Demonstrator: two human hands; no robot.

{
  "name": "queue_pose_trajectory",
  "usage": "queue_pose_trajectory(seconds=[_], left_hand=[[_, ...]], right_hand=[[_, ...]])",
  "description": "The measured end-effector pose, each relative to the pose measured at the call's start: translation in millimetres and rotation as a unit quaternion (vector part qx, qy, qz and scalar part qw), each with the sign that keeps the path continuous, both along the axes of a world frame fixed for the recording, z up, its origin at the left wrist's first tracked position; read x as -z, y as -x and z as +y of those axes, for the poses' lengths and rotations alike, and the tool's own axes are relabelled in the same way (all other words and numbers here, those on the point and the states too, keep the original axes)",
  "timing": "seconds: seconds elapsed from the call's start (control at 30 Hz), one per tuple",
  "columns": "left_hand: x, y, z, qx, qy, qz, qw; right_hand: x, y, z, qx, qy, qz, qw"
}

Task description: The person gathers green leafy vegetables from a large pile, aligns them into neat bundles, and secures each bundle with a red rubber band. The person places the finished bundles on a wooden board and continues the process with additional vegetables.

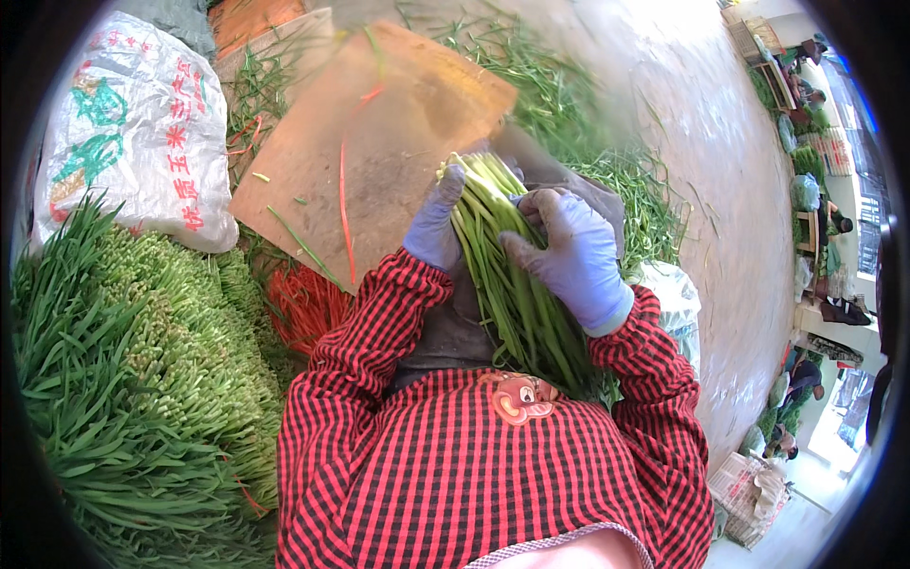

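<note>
A bunch of green chives (490, 220) lies slantwise over my lap, pale cut ends pointing away from me and leaves trailing towards my body. My left hand (437, 220), in a dirty blue-violet glove, holds it near the pale ends, thumb on top; its other fingers are hidden under the stems. On the bunch's right side rests my right hand (576, 249), gloved alike, thumb and forefinger spread over the leaves. Whether its fingertips pinch any stems is unclear. Ahead is a worn brown board (398, 121) with a red tie strip (344, 206) lying across it.
Stacked chives (178, 341) rise at my left below a printed white woven sack (142, 135). Red tie strips (306, 306) lie heaped beside my left sleeve. Loose leaves (554, 85) litter the floor. A white plastic bag (668, 299) is by my right arm. People (807, 384) work far right.
</note>
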State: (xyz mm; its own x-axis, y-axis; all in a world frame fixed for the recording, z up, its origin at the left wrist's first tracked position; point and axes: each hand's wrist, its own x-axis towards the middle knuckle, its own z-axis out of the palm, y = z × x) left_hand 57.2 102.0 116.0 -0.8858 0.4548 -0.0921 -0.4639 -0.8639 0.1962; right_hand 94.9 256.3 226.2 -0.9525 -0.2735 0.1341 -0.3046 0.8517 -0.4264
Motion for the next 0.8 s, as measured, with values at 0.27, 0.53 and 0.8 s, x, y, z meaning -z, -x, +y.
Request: queue_pose_trajectory(seconds=[0.27, 0.53, 0.8], left_hand=[[-1.7, 2.1, -1.3, -0.006, 0.032, -0.016, 0.999], [-2.4, 1.6, -6.4, 0.0, 0.017, -0.008, 1.0], [-2.4, -0.1, 1.5, 0.001, 0.006, -0.012, 1.0]], right_hand=[[5.5, 19.4, 25.6, 0.088, 0.254, -0.297, 0.916], [-13.2, 18.1, 39.1, 0.098, 0.308, -0.226, 0.919], [-20.1, 1.8, 10.4, 0.102, 0.266, -0.172, 0.943]])
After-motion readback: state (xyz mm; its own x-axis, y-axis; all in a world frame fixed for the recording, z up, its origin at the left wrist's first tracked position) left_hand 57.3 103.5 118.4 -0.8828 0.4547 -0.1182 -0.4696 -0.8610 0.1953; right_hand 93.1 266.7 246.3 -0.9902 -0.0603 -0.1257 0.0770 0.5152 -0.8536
